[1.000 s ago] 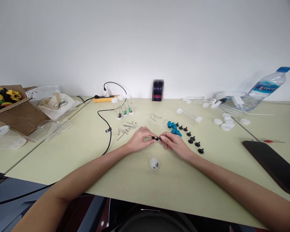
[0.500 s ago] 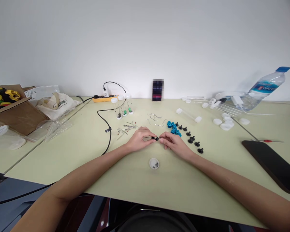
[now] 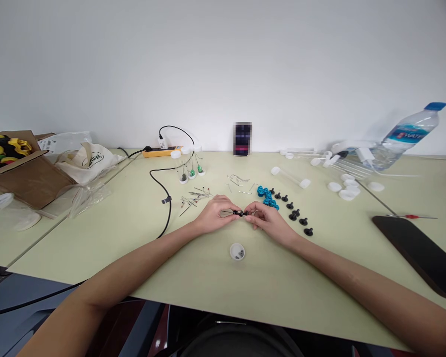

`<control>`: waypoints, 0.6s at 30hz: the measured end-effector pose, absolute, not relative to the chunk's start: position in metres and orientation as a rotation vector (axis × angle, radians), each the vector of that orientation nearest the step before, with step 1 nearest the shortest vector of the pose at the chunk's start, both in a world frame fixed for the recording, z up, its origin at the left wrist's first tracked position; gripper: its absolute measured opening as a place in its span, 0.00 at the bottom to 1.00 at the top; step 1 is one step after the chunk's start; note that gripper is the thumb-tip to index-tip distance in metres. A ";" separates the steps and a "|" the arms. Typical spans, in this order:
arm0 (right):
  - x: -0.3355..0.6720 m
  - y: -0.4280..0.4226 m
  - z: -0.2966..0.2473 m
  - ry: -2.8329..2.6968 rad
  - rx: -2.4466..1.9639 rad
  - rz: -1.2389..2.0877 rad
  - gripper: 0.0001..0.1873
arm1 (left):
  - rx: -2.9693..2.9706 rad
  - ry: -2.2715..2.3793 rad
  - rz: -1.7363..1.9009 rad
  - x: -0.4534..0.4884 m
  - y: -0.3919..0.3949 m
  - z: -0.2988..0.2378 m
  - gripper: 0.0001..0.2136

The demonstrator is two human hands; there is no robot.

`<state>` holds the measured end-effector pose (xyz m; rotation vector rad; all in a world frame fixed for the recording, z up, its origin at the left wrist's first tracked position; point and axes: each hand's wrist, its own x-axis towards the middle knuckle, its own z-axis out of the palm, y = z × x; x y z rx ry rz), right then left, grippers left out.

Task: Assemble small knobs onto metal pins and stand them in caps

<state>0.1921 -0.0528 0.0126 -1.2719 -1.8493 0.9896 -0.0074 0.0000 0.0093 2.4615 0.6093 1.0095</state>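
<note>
Between my two hands is a small black knobbed part (image 3: 240, 213) with thin metal wires at its left end. My left hand (image 3: 217, 214) pinches its left side, closed. On its right end the fingertips of my right hand (image 3: 266, 221) are closed too. Just below sits a small white cap (image 3: 237, 252) with tiny grey pieces in it. Right of my right hand several black knobbed parts (image 3: 293, 215) stand in a slanting row, beside a cluster of blue parts (image 3: 267, 197). Thin metal pins (image 3: 195, 196) lie loose behind my left hand.
Three clear tubes (image 3: 188, 166) stand before an orange power strip (image 3: 161, 151). A black cable (image 3: 169, 198) runs along the left. White caps (image 3: 349, 187), a water bottle (image 3: 405, 139) and a dark flat slab (image 3: 418, 255) are on the right; a cardboard box (image 3: 29, 173) is far left.
My right fingertips have shifted slightly at the black part's right end, and more of it shows. Everything else stays put.
</note>
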 end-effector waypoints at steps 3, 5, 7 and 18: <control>0.192 -0.052 0.012 -1.860 -1.260 0.981 0.11 | 2.464 0.610 1.018 -0.007 0.000 0.009 0.08; 0.192 -0.052 0.012 -1.860 -1.260 0.981 0.11 | 2.466 0.616 1.025 -0.007 0.000 0.009 0.08; 0.192 -0.053 0.012 -1.857 -1.263 0.982 0.11 | 2.467 0.620 1.032 -0.007 0.000 0.009 0.08; 0.191 -0.055 0.016 -1.882 -1.264 0.977 0.17 | 2.454 0.629 1.046 -0.007 -0.001 0.010 0.08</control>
